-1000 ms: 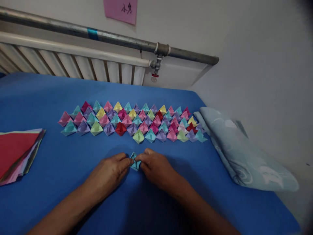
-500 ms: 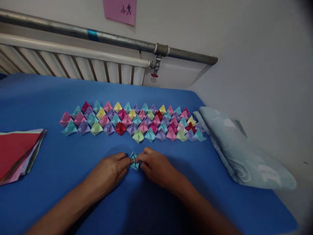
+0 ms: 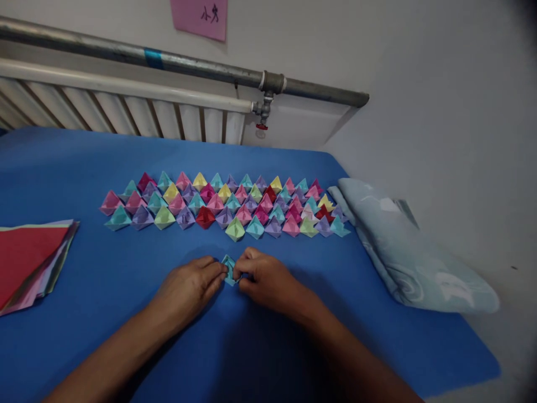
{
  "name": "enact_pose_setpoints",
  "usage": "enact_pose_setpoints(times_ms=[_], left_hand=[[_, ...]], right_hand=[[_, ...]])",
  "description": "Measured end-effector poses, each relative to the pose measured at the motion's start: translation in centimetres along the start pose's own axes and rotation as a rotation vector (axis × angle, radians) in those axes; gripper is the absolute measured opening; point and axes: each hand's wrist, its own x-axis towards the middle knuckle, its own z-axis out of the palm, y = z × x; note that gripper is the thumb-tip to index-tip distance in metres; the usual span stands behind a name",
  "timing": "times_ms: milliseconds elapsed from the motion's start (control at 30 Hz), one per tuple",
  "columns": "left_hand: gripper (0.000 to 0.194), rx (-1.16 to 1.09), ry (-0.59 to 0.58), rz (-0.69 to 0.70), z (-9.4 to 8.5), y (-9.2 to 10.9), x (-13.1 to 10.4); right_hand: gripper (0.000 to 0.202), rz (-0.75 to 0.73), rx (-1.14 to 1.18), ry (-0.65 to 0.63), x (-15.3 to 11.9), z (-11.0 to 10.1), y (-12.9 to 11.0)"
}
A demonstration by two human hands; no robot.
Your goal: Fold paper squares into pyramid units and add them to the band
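A small teal origami paper boat [image 3: 229, 270] rests on the blue surface between my two hands. My left hand [image 3: 196, 280] pinches its left side, thumb and fingers pressed together. From the other side my right hand [image 3: 262, 277] is closed with the fingertips gripping the boat's right edge, covering part of it. Just beyond, several rows of folded paper boats stand close together in pink, teal, purple, yellow, green and red; a light green boat [image 3: 235, 229] and a teal boat [image 3: 255, 227] are nearest to my hands.
At the left lies a stack of coloured paper [image 3: 31, 257], red on top. A folded pale blue-green cloth [image 3: 411, 252] lies at the right edge against the wall. Behind the blue surface [image 3: 104, 313] are a white radiator [image 3: 138, 115] and a metal pipe [image 3: 201, 64] with a red-handled valve [image 3: 262, 126].
The view has shifted slightly. My right fingers have curled more over the boat's right side, and my left fingers have shifted a little on its left side.
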Motion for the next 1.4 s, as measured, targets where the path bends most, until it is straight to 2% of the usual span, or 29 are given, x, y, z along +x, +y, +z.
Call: enact_pose_setpoints(times_ms=[233,400,533,700,833,900,1000,1100,1167,1267,1400], left_hand=[[0.023,-0.074,0.001,-0.008,-0.4,0.5,-0.3],[0.016,-0.113,-0.041,0.006,-0.9,1.1,-0.3],[0.011,-0.086,-0.051,0.032,-0.3,1.3,-0.1],[0.014,0.026,0.013,0.071,0.7,1.4,0.1],[0.014,-0.046,0.002,0.076,0.1,1.4,0.0],[0.017,-0.164,-0.013,0.044,-0.5,1.2,-0.2],[0.014,-0.276,0.069,-0.069,-0.9,0.9,-0.3],[0.01,-0.269,0.191,-0.2,-0.6,0.7,-0.2],[0.015,-0.26,0.217,-0.259,-0.1,0.5,0.0],[0.019,-0.232,0.221,-0.263,0.5,0.4,0.3],[0.014,-0.171,0.227,-0.21,0.9,0.3,0.7]], right_hand=[[0.021,0.013,0.003,0.006,0.1,0.1,0.2],[0.019,0.007,-0.005,0.015,0.1,0.3,0.4],[0.016,0.017,-0.01,0.021,0.1,0.4,0.3],[0.016,0.045,-0.036,0.007,0.1,0.3,-0.1],[0.018,0.045,-0.015,0.001,0.1,0.1,0.0],[0.022,0.024,0.044,-0.003,0.0,-0.2,0.2],[0.025,0.021,0.195,0.021,0.0,-0.4,0.7],[0.019,0.045,0.281,0.134,0.3,-0.3,1.0],[0.016,0.05,0.275,0.196,0.6,0.1,1.0],[0.017,0.044,0.217,0.229,1.0,0.7,1.0],[0.013,0.013,0.056,0.256,1.5,1.5,1.0]])
